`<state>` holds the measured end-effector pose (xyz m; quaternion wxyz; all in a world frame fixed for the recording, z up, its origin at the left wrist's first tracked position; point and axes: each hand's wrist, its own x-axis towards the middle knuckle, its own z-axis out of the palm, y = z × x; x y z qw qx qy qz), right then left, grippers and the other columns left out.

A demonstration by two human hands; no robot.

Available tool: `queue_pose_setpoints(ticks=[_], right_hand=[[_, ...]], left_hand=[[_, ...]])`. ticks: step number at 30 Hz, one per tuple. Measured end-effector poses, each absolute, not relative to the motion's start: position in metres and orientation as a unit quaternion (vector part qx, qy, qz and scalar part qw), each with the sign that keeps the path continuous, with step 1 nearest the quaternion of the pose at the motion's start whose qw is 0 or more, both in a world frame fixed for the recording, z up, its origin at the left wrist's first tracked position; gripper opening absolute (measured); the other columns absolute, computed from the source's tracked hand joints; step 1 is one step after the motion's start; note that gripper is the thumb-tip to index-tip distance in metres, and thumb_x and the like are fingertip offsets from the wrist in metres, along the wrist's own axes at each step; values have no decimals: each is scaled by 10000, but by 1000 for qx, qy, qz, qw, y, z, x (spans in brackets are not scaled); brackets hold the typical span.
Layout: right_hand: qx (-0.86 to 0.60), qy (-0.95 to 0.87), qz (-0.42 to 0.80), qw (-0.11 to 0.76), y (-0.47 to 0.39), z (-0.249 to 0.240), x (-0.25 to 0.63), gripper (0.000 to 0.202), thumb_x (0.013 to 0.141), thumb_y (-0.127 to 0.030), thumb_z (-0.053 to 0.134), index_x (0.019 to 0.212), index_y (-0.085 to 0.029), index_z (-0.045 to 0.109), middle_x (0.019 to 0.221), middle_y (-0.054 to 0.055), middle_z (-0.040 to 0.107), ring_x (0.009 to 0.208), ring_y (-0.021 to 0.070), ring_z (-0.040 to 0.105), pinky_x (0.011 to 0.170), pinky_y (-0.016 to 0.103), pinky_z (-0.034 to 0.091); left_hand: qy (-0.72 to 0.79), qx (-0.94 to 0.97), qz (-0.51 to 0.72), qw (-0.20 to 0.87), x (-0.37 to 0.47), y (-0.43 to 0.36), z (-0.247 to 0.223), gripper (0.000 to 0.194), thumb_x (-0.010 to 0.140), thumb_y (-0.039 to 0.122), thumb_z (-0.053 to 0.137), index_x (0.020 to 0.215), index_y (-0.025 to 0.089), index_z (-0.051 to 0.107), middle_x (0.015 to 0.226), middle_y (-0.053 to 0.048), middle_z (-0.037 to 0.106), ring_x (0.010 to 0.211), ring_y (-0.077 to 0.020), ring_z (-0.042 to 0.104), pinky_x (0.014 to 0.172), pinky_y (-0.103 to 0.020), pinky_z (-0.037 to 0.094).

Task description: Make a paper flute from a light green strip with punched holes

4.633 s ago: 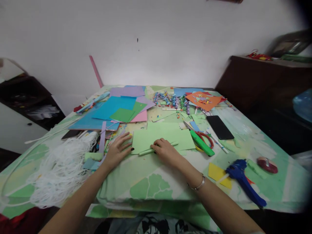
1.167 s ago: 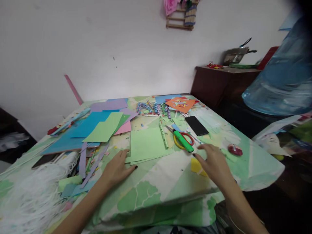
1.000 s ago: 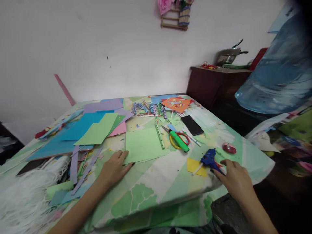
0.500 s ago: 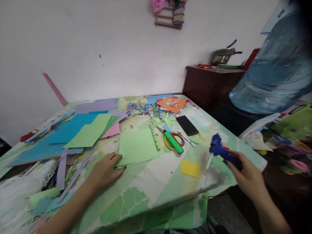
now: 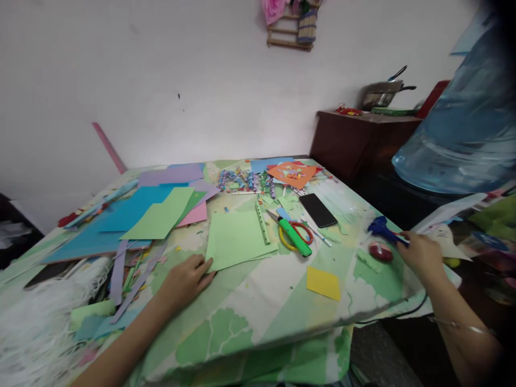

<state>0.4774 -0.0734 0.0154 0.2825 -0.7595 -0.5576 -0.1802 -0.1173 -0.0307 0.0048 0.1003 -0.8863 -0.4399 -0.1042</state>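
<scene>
My left hand lies at the near-left corner of a light green paper sheet, fingers slightly bent and a little apart, fingertips touching its edge. At the table's right side, my right hand is closed round the handle of a blue hot glue gun, whose head points left. Close to the gun is a small dark red oval object of unclear kind. A green-handled cutter lies across scissors with red and yellow handles. A dotted green paper tube rests on the sheet.
A yellow paper piece lies near the front edge. Further back are a black phone, curled paper strips and orange paper. Coloured sheets and white string spread leftward. A water bottle stands right.
My right hand has moved the glue gun right and back, lowering it to the tabletop. The red oval object now shows fully. My left hand remains by the green sheet; the view has shifted slightly.
</scene>
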Motion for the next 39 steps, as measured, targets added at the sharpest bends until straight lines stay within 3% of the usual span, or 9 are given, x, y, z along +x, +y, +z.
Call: queue_pose_setpoints(ticks=[2, 4, 8, 10, 13, 20, 25, 30, 39], right_hand=[[-757, -553, -201, 284, -80, 23, 449, 192, 791, -233, 511, 879, -136, 651, 803, 192, 629, 799, 294, 585, 733, 418, 405], [-719, -590, -186, 315, -87, 32, 403, 221, 822, -238, 482, 942, -155, 648, 932, 161, 646, 892, 273, 584, 776, 389, 436], [-522, -797, 26, 303, -96, 38, 284, 209, 881, -259, 477, 1020, -233, 631, 1041, 98, 623, 1000, 215, 557, 858, 376, 456], [-444, -847, 58, 288, -95, 32, 235, 226, 889, -217, 471, 1059, -221, 619, 1065, 107, 607, 1046, 218, 515, 884, 394, 439], [-396, -875, 63, 270, -89, 18, 190, 193, 883, -185, 490, 1003, -190, 641, 963, 98, 613, 936, 206, 500, 822, 366, 440], [-373, -881, 72, 283, -76, -1, 166, 224, 876, -107, 464, 804, -162, 669, 762, 79, 606, 795, 184, 484, 699, 308, 408], [-370, -856, 114, 343, -77, -6, 162, 211, 862, -88, 468, 789, -149, 656, 755, 81, 605, 760, 178, 513, 658, 297, 425], [-414, -816, 179, 360, -81, -7, 159, 169, 830, -80, 518, 771, -171, 647, 767, 55, 610, 759, 171, 531, 674, 296, 437], [-427, -821, 160, 344, -82, -9, 155, 190, 844, -69, 464, 783, -160, 619, 780, 61, 585, 783, 177, 501, 701, 309, 423]], left_hand=[[-393, -904, -127, 112, -117, -34, 4, 300, 915, 326, 414, 984, 144, 642, 835, -98, 646, 742, -189, 613, 624, -286, 483], [-349, -920, -142, 110, -113, -38, 5, 294, 923, 307, 407, 982, 130, 634, 806, -95, 641, 709, -176, 606, 595, -276, 477], [-297, -940, -138, 92, -103, -48, 10, 278, 923, 314, 421, 1010, 137, 616, 804, -82, 639, 693, -166, 595, 560, -268, 467], [-284, -945, -139, 88, -99, -53, 11, 269, 921, 318, 434, 1012, 141, 615, 810, -79, 641, 713, -169, 596, 567, -271, 469], [-269, -947, -143, 104, -97, -61, 11, 254, 916, 307, 451, 997, 135, 619, 800, -77, 638, 738, -181, 589, 605, -293, 482], [-281, -936, -172, 125, -101, -74, 9, 190, 895, 244, 490, 970, 136, 627, 763, -64, 609, 721, -174, 548, 614, -302, 476], [-358, -901, -218, 110, -89, -86, 9, 179, 851, 230, 568, 1009, 166, 624, 888, -78, 648, 955, -262, 550, 870, -512, 415], [-365, -895, -254, 28, -60, -98, 1, 150, 878, 139, 498, 968, 129, 618, 862, -88, 642, 826, -206, 538, 720, -369, 469], [-389, -904, -174, 28, -42, -95, -2, 157, 882, 120, 454, 859, 105, 608, 811, -97, 577, 788, -211, 487, 712, -361, 472]])
